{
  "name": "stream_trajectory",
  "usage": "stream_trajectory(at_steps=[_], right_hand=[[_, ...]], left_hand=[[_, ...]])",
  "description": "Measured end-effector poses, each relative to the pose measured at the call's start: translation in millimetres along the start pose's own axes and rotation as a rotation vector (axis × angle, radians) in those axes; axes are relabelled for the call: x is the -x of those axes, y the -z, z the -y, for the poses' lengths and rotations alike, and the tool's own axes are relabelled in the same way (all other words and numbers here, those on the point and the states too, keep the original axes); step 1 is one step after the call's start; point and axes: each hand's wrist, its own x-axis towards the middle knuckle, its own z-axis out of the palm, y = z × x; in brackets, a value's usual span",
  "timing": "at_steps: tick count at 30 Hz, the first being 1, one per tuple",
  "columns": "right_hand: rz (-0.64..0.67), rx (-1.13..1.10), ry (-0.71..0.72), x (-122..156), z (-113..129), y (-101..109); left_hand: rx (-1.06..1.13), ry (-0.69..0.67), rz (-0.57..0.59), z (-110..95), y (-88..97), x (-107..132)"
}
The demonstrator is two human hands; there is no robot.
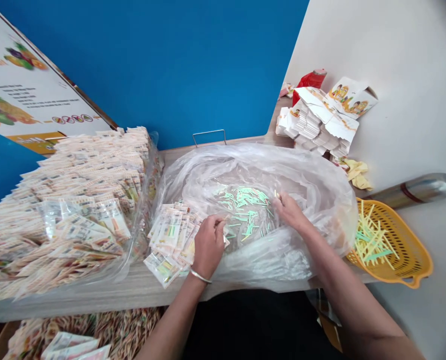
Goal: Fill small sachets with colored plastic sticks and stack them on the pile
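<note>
In the middle of the wooden table lies a crumpled clear plastic bag (215, 170) holding a scatter of thin pale-green sticks (245, 210). My left hand (208, 245) rests over a loose pile of small printed paper packets (172, 240), its fingertips pinched together at the pile's edge. Whether those fingers hold anything is hidden. My right hand (290, 212) is inside the bag's mouth, next to the sticks, and pinches a small pale stick (276, 195) between finger and thumb.
A large bagged heap of printed packets (73, 200) fills the table's left. At right stand a stack of printed cardboard cartons (313, 120) and a yellow plastic basket (391, 240) holding sticks. A wire handle (209, 136) stands at the back edge; more packets (84, 335) lie below the front edge.
</note>
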Motion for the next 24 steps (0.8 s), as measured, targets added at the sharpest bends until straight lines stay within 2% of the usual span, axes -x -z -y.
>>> stream_trajectory(at_steps=[3, 6, 7, 9, 12, 14, 15, 18, 20, 23, 24], right_hand=[[0.041, -0.557, -0.014, 14.5, 1.1, 3.6], [0.157, -1.085, -0.126, 27.2, 9.3, 1.1], [0.178, -1.197, -0.164, 29.2, 11.9, -0.2], [0.194, -1.278, -0.205, 29.7, 16.3, -1.9], [0.192, -1.197, -0.212, 26.4, 24.0, -0.3], [0.223, -1.158, -0.209, 26.4, 31.1, 1.3], [0.249, -1.154, -0.203, 27.7, 34.7, 1.3], [0.325, -1.069, -0.13, 33.2, 41.0, -4.6], [0.265, -0.848, -0.03, 33.3, 39.9, -12.0], [0.074, -0.303, 0.077, 23.2, 34.9, -21.9], [0.059, -0.106, 0.078, 17.9, 33.9, -24.1]], left_hand=[[0.077, 0.099, 0.128, -4.4, 8.3, 19.8], [0.047, 0.065, 0.346, -6.7, 2.0, 45.1], [0.041, 0.025, 0.406, -6.3, -1.8, 52.9], [0.035, -0.075, 0.468, -4.1, -8.4, 65.2], [0.032, -0.185, 0.469, -1.3, -10.5, 73.7], [0.02, -0.192, 0.449, -1.9, -6.6, 73.6], [-0.006, -0.188, 0.412, -2.8, -4.1, 72.1], [-0.177, -0.185, 0.2, -5.8, 0.9, 62.2], [-0.331, -0.186, 0.115, -6.5, -0.4, 51.5], [-0.547, -0.195, 0.151, -6.5, -8.5, 33.2], [-0.601, -0.208, 0.177, -6.6, -11.8, 27.6]])
